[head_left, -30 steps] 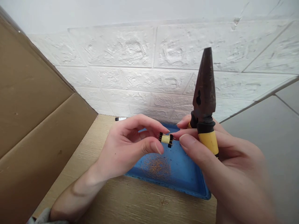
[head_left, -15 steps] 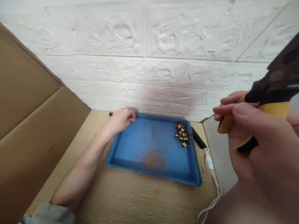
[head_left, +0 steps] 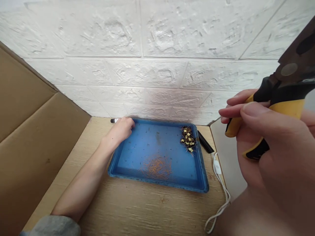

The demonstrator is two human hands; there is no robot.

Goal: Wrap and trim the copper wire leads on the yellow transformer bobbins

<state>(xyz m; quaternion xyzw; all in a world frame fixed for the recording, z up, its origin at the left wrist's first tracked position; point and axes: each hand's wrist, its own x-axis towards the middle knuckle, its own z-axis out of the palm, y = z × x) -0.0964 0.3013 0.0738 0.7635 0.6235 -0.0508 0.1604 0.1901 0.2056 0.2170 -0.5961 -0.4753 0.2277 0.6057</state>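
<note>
My right hand is raised close to the camera, its fingers wrapped round a pair of pliers with yellow-and-black handles and a dark metal head. The jaw tips run out of the picture at the right edge. At the back left corner of a blue tray, my left hand is closed, with its fingertips largely hidden. The dark end of a small cylinder with a white band pokes out beside that hand; whether the fingers grip it cannot be seen.
In the tray lie a heap of thin copper-coloured wire bits and a cluster of small parts with pale yellow tops. A black bar with a white switched cord lies right of it. Cardboard stands left; a white brick-pattern wall rises behind.
The whole view has shifted slightly. My left hand has turned a little at the tray's corner, and its fingers show less. My right hand still holds the pliers.
</note>
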